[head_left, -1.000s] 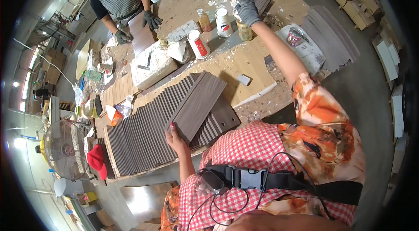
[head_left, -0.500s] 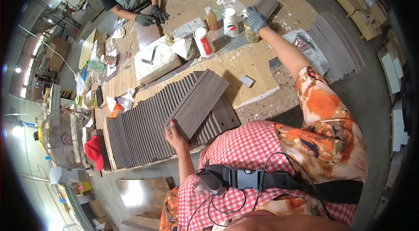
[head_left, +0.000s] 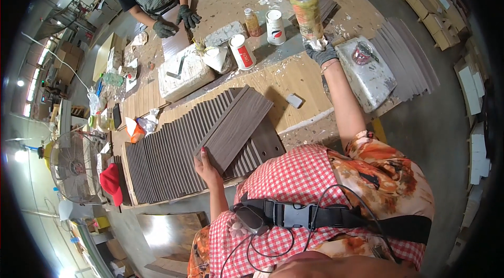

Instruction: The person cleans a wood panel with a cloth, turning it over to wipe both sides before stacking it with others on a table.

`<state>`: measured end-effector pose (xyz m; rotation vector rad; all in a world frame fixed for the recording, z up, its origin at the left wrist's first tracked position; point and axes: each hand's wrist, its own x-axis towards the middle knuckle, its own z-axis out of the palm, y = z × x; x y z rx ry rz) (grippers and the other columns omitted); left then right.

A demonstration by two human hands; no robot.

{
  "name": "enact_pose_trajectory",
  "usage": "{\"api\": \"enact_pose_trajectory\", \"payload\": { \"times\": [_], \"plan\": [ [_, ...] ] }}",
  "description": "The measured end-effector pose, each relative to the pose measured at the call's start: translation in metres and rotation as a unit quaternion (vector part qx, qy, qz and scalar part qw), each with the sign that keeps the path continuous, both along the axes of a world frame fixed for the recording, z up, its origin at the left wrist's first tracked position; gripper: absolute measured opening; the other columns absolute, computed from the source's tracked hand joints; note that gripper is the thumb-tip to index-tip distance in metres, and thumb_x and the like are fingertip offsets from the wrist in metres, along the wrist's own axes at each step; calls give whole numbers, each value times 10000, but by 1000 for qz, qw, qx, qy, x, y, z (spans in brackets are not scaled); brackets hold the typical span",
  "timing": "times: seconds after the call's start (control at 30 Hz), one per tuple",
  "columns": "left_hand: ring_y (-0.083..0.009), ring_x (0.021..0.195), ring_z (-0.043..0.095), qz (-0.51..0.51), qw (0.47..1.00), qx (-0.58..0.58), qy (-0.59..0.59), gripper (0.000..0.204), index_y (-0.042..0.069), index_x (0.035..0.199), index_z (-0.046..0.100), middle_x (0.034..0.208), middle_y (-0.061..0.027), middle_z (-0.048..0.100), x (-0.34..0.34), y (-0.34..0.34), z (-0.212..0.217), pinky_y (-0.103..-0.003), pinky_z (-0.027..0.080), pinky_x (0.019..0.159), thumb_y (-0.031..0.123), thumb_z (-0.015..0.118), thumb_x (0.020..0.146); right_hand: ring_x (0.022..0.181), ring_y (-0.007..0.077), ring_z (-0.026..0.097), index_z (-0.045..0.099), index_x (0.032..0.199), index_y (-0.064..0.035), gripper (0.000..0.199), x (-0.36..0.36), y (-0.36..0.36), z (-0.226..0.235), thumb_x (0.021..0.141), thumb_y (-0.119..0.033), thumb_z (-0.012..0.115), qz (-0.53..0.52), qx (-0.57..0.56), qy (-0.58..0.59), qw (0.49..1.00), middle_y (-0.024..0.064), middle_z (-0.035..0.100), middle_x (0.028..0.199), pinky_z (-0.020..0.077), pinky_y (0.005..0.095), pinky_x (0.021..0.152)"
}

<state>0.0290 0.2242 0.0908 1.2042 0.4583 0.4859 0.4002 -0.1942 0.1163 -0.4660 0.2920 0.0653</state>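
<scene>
My left hand [head_left: 209, 173] is bare and grips the lower left edge of a dark grey-brown wood-grain board [head_left: 242, 125]. The board lies slanted over a long row of dark slats [head_left: 173, 154]. My right hand [head_left: 321, 53], in a grey glove, is closed round the near end of a stained yellow-green bottle [head_left: 308, 15]. That bottle is tipped, its wide end pointing away from me, with something white at the gripped end. A small grey block [head_left: 294, 101] rests on the light wood panel [head_left: 310, 81] between my hands.
White bottles [head_left: 275, 28] and a small amber bottle [head_left: 252, 23] stand mid-table. A white wrapped block [head_left: 184, 78] is left of them. A pale tray [head_left: 367, 78] holds a small cup [head_left: 362, 53]. Across the table, a co-worker's gloved hands [head_left: 176, 21] rest over a board.
My right hand has drawn nearer and turned the bottle over, from upright under my palm to tipped away. My left hand still holds the board. The co-worker's hands have moved apart slightly.
</scene>
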Motion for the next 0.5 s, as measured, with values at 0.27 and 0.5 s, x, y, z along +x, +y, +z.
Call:
{"api": "enact_pose_trajectory", "payload": {
  "times": [0.27,0.5],
  "plan": [
    [-144,922,580,-7,999,29,16,270,-8,1127,542,1033,-74,620,0,-6,10,-270,453,842,200,557,955,967,368,544,582,995,-43,269,44,-19,38,829,-254,603,-229,-763,-299,525,207,561,1050,441,434,855],
    [-137,800,615,20,999,47,5,288,4,1103,533,936,-57,636,-2,-1,3,-266,499,707,217,613,925,930,428,583,493,1108,-107,337,48,21,25,828,-242,623,-64,-883,-150,440,235,473,1124,493,473,812]
  ]
}}
